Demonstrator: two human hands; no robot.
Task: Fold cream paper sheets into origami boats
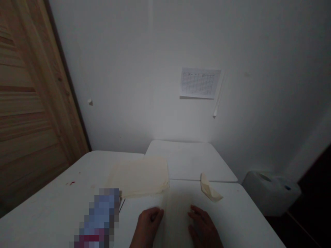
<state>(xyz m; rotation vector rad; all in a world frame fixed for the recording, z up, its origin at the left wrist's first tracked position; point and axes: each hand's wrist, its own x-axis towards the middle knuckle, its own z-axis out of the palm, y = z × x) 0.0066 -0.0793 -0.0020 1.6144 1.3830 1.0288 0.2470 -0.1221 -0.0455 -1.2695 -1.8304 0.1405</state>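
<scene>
A thin, pale, see-through sheet [178,212] lies lengthwise on the white table in front of me, its near end cut off by the frame. At its left edge my left hand [148,224] is closed, thumb and forefinger pinched together on the edge. My right hand [204,225] rests along the right edge, its fingers apart and slightly bent. Beyond my left hand lies a wider cream sheet [141,175], flat, with a wrinkled near edge. A folded cream strip [210,191] lies past my right hand.
A blurred-out blue box-like item [102,213] stands left of my left hand, a thin dark stick [122,205] beside it. White tables [191,158] meet the wall, which bears a printed sheet [199,82]. A white plastic container [271,193] is right; a wooden door [31,86] left.
</scene>
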